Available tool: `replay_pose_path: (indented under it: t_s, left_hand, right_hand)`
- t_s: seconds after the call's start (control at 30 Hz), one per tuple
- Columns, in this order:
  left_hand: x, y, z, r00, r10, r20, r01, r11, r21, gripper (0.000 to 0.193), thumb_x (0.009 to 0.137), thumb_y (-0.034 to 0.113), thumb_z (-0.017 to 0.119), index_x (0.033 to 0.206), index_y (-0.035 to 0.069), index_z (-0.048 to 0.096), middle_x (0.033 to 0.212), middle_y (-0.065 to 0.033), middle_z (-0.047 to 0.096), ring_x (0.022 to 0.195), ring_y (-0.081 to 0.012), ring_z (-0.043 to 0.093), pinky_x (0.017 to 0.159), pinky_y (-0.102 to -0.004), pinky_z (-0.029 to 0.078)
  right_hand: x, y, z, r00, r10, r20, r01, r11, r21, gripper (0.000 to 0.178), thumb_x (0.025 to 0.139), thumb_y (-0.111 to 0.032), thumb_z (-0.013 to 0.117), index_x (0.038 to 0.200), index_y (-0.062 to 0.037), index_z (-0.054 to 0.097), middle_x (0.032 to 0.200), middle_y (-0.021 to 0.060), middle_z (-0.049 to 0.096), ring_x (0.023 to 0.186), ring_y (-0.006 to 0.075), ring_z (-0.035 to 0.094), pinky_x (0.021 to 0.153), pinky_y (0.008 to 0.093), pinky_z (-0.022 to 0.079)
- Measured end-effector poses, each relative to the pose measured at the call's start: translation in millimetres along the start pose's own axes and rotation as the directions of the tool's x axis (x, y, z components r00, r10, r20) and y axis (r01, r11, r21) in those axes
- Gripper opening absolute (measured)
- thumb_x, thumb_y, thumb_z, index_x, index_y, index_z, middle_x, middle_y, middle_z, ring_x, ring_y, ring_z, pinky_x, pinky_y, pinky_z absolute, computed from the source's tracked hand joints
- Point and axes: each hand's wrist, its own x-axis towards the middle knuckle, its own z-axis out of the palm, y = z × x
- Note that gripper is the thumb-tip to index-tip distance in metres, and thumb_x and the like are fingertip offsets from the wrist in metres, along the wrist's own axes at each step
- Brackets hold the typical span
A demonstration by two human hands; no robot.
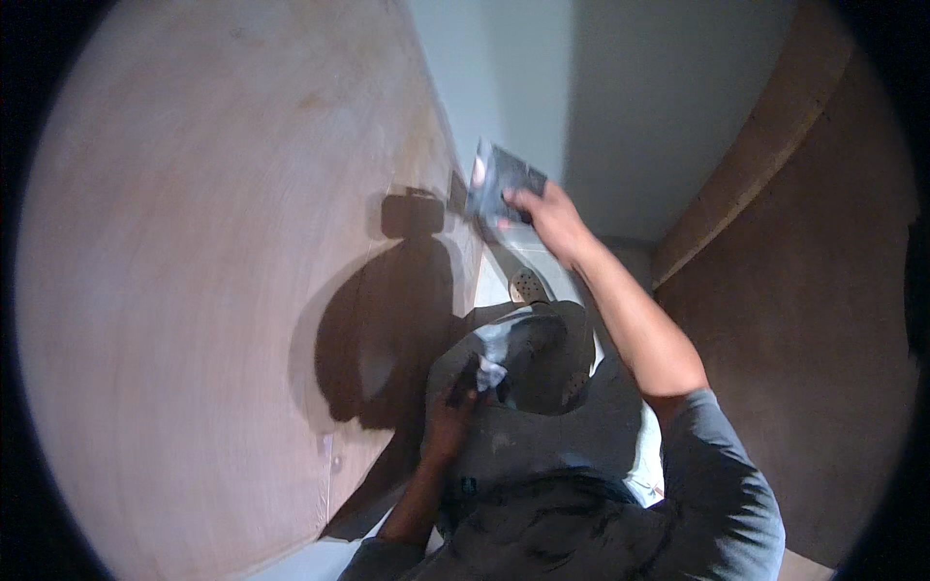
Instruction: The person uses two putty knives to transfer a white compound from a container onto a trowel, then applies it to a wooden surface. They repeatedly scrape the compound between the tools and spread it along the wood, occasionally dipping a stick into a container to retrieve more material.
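My right hand is raised and grips a flat, dark grey rectangular piece with a pale left edge. Motion smears it, so its exact kind does not show. The thumb lies across its face, close to the edge of a large wooden panel on my left. Lower down, in shade before my lap, my left hand is closed around a small whitish, crumpled-looking thing. Its fingers are dim, and I cannot make out what that thing is.
A pale wall rises ahead, meeting the left panel in a corner. Another brown wooden panel stands on my right, with a lighter ledge along it. Below is a foot in a perforated tan shoe. My shadow falls on the left panel.
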Motion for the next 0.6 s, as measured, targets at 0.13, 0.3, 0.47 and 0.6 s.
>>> replay_pose_path:
  t_s: [0.13, 0.3, 0.47, 0.6]
  left_hand:
    - [28, -56, -9, 0.996, -0.074, 0.044, 0.079, 0.988, -0.133, 0.043, 0.099, 0.027, 0.061, 0.131, -0.002, 0.059, 0.117, -0.0135, 0.069, 0.108, -0.0234, 0.061, 0.098, -0.0366, 0.045]
    - [36, -52, -22, 0.993, -0.104, 0.065, 0.093, 0.984, 0.150, 0.047, 0.097, 0.034, 0.063, 0.127, -0.002, 0.061, 0.116, -0.0123, 0.069, 0.106, -0.0225, 0.062, 0.097, -0.0364, 0.045]
    - [40, -49, -21, 0.988, -0.115, 0.107, 0.118, 0.993, -0.024, 0.043, 0.098, 0.032, 0.064, 0.125, -0.002, 0.062, 0.115, -0.0098, 0.069, 0.105, -0.0204, 0.061, 0.096, -0.0360, 0.045]
    - [40, -48, -23, 0.993, -0.070, 0.097, 0.075, 0.996, -0.048, 0.037, 0.099, 0.024, 0.063, 0.125, -0.002, 0.062, 0.116, -0.0086, 0.068, 0.104, -0.0180, 0.062, 0.096, -0.0336, 0.046]
  right_hand:
    - [127, 16, -5, 0.928, -0.373, 0.009, 0.363, 0.896, -0.254, 0.022, 0.100, -0.015, 0.053, 0.110, 0.0023, 0.062, 0.087, 0.0041, 0.063, 0.077, 0.0139, 0.057, 0.073, 0.0304, 0.048]
    - [198, 10, 24, 0.829, -0.559, 0.021, 0.497, 0.718, -0.487, 0.038, 0.096, -0.014, 0.053, 0.131, 0.0010, 0.057, 0.093, 0.0082, 0.064, 0.080, 0.0165, 0.058, 0.076, 0.0325, 0.049]
    - [218, 4, 39, 0.781, -0.625, -0.013, 0.530, 0.674, -0.515, 0.042, 0.094, -0.013, 0.053, 0.134, 0.0007, 0.055, 0.111, 0.0190, 0.067, 0.103, 0.0287, 0.064, 0.094, 0.0384, 0.048]
    - [216, 4, 46, 0.793, -0.609, -0.031, 0.507, 0.687, -0.521, 0.044, 0.093, -0.012, 0.054, 0.135, 0.0000, 0.054, 0.122, 0.0222, 0.063, 0.117, 0.0347, 0.060, 0.103, 0.0413, 0.044]
